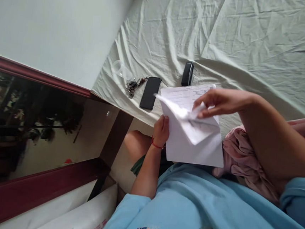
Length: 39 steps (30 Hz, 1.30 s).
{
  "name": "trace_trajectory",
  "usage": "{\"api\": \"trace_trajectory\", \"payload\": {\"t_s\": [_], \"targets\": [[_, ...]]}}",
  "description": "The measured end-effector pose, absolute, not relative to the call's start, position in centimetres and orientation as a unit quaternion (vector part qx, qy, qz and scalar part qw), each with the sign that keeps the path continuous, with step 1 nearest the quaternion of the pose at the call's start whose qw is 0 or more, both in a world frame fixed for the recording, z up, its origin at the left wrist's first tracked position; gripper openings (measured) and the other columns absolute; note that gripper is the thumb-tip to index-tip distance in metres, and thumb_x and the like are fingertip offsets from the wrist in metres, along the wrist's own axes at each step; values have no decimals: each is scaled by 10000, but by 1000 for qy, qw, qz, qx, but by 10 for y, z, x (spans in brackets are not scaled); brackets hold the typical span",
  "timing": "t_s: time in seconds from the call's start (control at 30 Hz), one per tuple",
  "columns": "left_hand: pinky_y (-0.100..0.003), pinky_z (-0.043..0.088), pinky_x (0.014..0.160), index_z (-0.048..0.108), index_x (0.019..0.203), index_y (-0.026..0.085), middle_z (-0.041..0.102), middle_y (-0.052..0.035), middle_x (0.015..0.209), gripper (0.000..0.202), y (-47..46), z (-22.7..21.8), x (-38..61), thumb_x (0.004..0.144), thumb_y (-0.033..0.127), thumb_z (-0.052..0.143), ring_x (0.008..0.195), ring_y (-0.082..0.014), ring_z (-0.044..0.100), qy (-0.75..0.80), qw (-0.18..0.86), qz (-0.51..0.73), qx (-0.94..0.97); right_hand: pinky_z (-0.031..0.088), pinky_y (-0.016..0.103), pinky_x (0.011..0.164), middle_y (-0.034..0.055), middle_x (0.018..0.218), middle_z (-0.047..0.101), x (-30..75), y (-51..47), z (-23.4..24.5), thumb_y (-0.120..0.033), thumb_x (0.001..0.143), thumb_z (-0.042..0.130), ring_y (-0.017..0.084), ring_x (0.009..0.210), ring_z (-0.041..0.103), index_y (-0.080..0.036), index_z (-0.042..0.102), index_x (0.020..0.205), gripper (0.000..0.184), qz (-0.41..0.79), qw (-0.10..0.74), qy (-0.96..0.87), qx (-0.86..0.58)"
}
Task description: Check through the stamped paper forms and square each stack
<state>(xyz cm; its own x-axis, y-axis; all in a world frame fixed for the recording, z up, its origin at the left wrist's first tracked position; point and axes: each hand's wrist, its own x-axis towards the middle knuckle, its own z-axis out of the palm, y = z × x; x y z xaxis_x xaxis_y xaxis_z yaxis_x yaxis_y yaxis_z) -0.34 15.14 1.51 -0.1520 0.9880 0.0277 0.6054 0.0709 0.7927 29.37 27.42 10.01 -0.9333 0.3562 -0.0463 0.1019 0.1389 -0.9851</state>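
Observation:
A white paper booklet (194,153) lies across my lap at the edge of the bed, with fine print on its far page and a blank near page. My left hand (161,131), a red string around its wrist, grips the booklet's left edge with the thumb on top. My right hand (220,102) is over the middle of the booklet, its thumb and fingers pinching a raised page that is bent and blurred. Just beyond the booklet's top edge rests a black stapler (187,73). A black phone (150,93) lies to the left of the booklet.
A bunch of keys (132,87) and a clear plastic cup (118,68) lie left of the phone on the wrinkled pale sheet (254,48). A pink cloth (242,154) is bunched at my right. A dark-red framed mirror (46,137) stands at the left.

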Motion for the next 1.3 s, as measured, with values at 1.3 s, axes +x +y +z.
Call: {"api": "trace_trajectory", "payload": {"t_s": [1.3], "targets": [[-298, 383, 636, 479, 751, 249, 477, 35, 661, 550, 143, 31, -2, 1076, 691, 530, 632, -145, 440, 653, 324, 328, 601, 474, 435, 942, 118, 995, 806, 274, 295, 40, -395, 1042, 481, 301, 1013, 643, -198, 813, 973, 392, 285, 223, -809, -462]]}}
